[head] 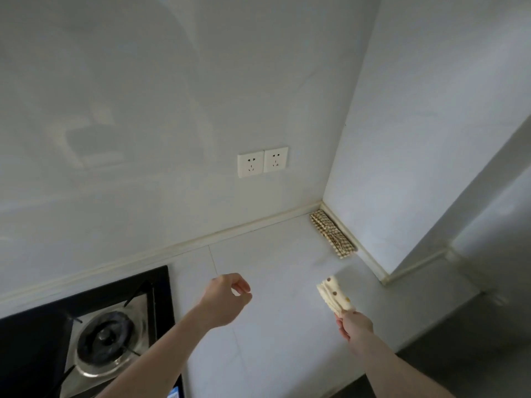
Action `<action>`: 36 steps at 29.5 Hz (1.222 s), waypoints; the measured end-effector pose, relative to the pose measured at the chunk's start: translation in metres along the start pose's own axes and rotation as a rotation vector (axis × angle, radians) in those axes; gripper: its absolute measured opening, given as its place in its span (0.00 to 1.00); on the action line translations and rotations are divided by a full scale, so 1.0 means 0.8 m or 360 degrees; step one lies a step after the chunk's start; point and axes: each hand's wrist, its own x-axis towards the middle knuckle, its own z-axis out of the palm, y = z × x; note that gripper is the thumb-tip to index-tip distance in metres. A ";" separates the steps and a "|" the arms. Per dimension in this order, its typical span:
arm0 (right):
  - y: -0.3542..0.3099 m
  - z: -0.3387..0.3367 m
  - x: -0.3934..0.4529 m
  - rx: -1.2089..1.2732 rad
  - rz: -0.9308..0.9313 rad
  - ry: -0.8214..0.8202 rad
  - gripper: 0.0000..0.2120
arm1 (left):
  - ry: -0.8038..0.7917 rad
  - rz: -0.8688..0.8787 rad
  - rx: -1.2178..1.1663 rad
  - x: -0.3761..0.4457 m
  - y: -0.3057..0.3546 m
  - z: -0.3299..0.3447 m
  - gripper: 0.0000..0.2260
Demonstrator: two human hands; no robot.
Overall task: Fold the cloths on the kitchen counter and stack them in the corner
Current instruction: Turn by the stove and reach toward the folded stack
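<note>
two hands: right hand (355, 324) pinches folded dotted cloth (336, 295), left hand (227, 300) loosely curled, empty.

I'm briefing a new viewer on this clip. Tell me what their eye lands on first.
First, the right hand holding a folded dotted cloth above the counter. Next, the folded checked cloth lying in the far corner against the right wall. The left hand hovers loosely curled, holding nothing, beside the gas hob at lower left.

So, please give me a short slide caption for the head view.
Right hand carries a folded dotted cloth toward the checked cloth in the counter corner; left hand holds nothing.
</note>
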 end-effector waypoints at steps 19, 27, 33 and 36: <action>-0.114 -0.033 0.150 0.0154 0.0092 0.0206 0.01 | 0.0043 -0.0159 0.0032 0.060 0.028 0.025 0.03; -0.094 -0.028 0.137 0.0102 0.0220 0.0081 0.19 | 0.0108 -0.0241 -0.0065 0.030 -0.004 0.021 0.03; -0.037 0.060 0.017 -0.0440 -0.0154 0.0195 0.25 | 0.0179 -0.0339 -0.0126 -0.026 -0.056 0.006 0.04; 0.003 0.117 -0.060 -0.0685 -0.0536 -0.0161 0.23 | 0.0264 -0.0437 -0.0150 -0.081 -0.100 -0.010 0.04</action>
